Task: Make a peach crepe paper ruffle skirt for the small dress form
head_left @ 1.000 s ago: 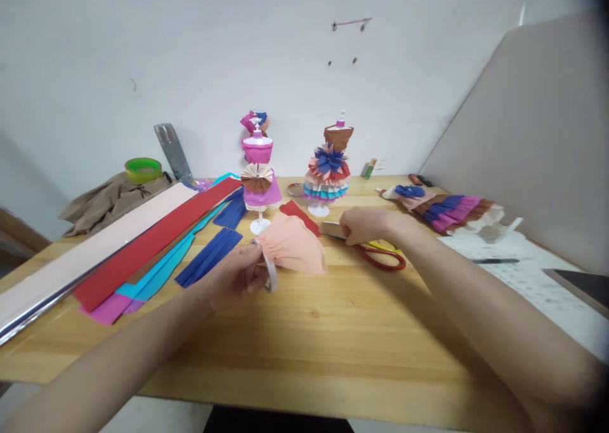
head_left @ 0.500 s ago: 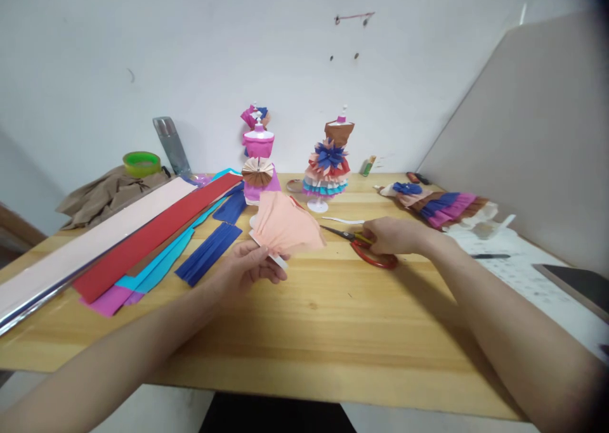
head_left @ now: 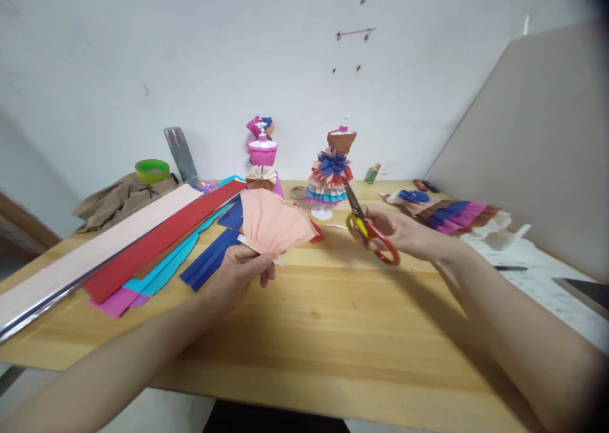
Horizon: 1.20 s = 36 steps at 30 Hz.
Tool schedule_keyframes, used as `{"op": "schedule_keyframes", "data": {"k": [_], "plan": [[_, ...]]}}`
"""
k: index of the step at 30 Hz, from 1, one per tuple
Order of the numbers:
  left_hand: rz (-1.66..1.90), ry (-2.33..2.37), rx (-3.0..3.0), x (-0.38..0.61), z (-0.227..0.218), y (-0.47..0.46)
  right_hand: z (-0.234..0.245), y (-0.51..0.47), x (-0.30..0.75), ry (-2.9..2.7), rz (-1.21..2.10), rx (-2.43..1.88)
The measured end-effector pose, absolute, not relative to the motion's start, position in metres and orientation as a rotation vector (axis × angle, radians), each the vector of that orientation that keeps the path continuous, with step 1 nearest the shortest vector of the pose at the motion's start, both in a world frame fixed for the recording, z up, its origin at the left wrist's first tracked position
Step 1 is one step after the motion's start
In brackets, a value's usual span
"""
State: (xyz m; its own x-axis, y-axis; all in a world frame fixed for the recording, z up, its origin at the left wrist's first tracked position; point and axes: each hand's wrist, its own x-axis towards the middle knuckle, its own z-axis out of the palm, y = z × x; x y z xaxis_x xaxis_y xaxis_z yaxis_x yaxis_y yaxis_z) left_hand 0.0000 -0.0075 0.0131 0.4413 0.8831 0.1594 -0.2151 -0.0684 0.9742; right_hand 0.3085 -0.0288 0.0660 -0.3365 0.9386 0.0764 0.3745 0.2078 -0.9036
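Observation:
My left hand pinches the gathered lower edge of a peach crepe paper piece, which fans out above the fingers. A white strip runs along that gathered edge. Held up off the table in my right hand is a pair of scissors with red and yellow handles, blades pointing up and to the left. Behind the peach piece stands a small dress form in pink paper with a pleated rosette. Another dress form with ruffled tiers and a blue flower stands behind the scissors.
On the left lie long paper strips in pale pink, red and turquoise, beside pleated blue pieces. Farther back are brown cloth, a green tape roll and a bottle. A ruffled paper dress lies at the right.
My right hand has lifted the scissors off the table, and their blades now point upward. My left hand has shifted slightly left with the peach paper. The whole view has tilted a little.

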Motion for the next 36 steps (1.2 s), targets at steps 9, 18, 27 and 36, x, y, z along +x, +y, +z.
{"op": "schedule_keyframes", "data": {"k": [9,18,27,36], "plan": [[1.166,0.607,1.13,0.0,0.03,-0.011,0.029,-0.03,0.276,-1.77,1.267,-0.847],[1.201,0.462,1.015,-0.002,0.03,-0.011,0.019,-0.049,0.231,-1.69,1.694,-0.695],[1.15,0.63,0.938,0.003,0.029,-0.014,0.002,-0.049,0.206,-1.279,1.616,-0.729],[1.152,0.778,0.825,0.009,0.024,-0.019,-0.021,-0.045,0.2,-1.139,1.749,-0.433]]}}
